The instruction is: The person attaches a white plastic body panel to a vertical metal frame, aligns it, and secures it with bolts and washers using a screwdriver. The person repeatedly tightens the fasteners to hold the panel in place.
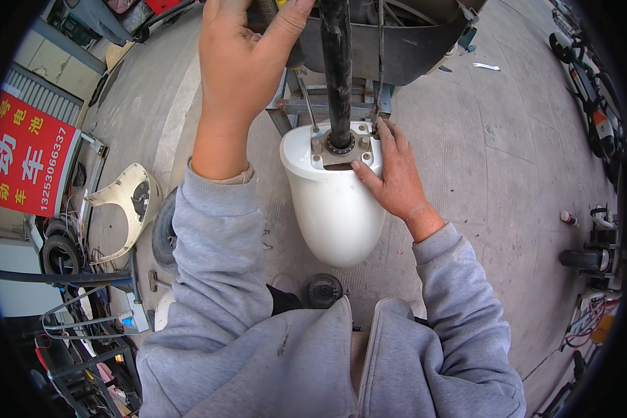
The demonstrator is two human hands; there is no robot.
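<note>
A white front fender (335, 216) surrounds the base of a black steering tube (338, 70). Around that tube sits a metal plate with several bolts (364, 143). My left hand (240, 76) is raised left of the tube, closed around a screwdriver whose handle is mostly hidden. The screwdriver's thin shaft (306, 97) slants down, and its tip meets a fastener at the fender's top left corner. My right hand (399, 177) grips the fender's right side, thumb on the top edge beside the plate. A black cable (380, 56) hangs near its fingertips.
Behind the fender are a metal stand (296, 106) and a dark body panel (421, 52). At the left lie a cream scooter panel (136, 223), a tire (164, 230) and a hammer (159, 281). A wrench (486, 67) rests on the floor; scooters (592, 104) line the right.
</note>
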